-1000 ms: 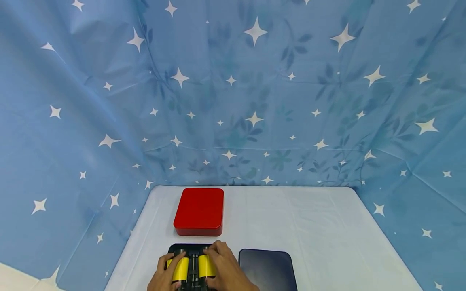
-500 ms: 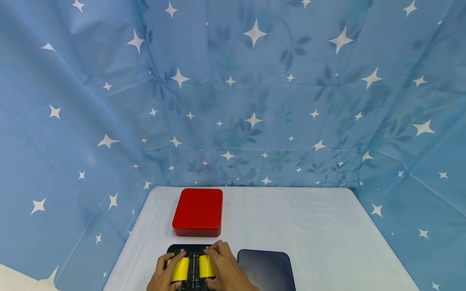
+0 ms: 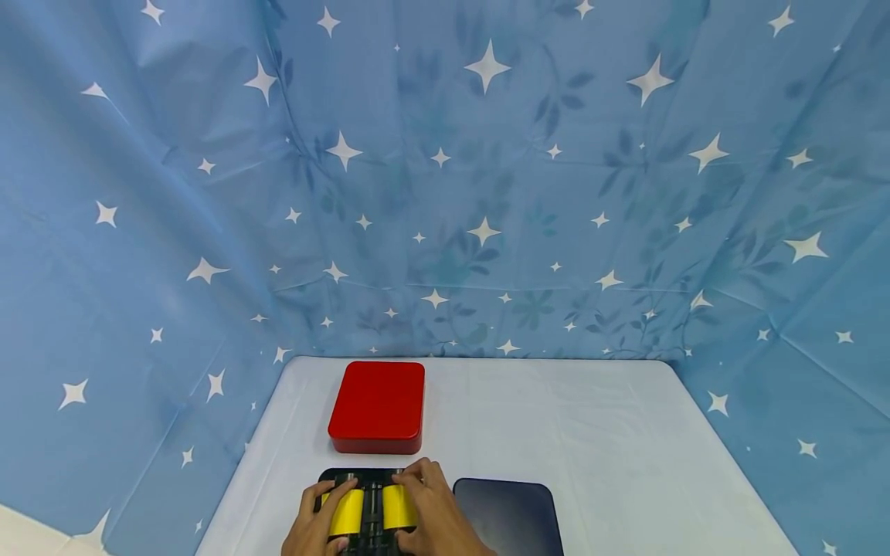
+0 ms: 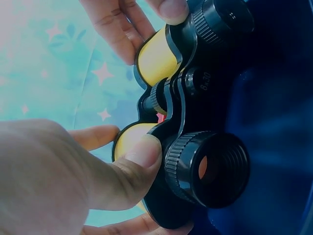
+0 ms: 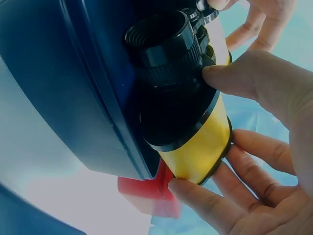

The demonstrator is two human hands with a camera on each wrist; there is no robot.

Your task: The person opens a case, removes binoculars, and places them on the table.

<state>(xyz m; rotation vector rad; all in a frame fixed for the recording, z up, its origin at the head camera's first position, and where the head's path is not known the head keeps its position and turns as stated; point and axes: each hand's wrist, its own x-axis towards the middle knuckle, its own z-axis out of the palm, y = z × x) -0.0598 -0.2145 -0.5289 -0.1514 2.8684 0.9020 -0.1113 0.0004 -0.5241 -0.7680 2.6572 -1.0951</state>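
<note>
Both close wrist views share the binoculars point(image 4: 176, 108).

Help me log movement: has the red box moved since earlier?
No: judged against the white table in the head view, the red box keeps its place.

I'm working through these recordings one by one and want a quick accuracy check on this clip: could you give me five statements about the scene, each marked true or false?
1. The left grip and right grip both hold the binoculars. True.
2. The binoculars are black and red. False: they are black and yellow.
3. The red box stands on the white tabletop. True.
4. The red box is nearer the person than the binoculars. False: it stands farther away.
5. The binoculars bear the marking 8x30, readable in the left wrist view. True.
</note>
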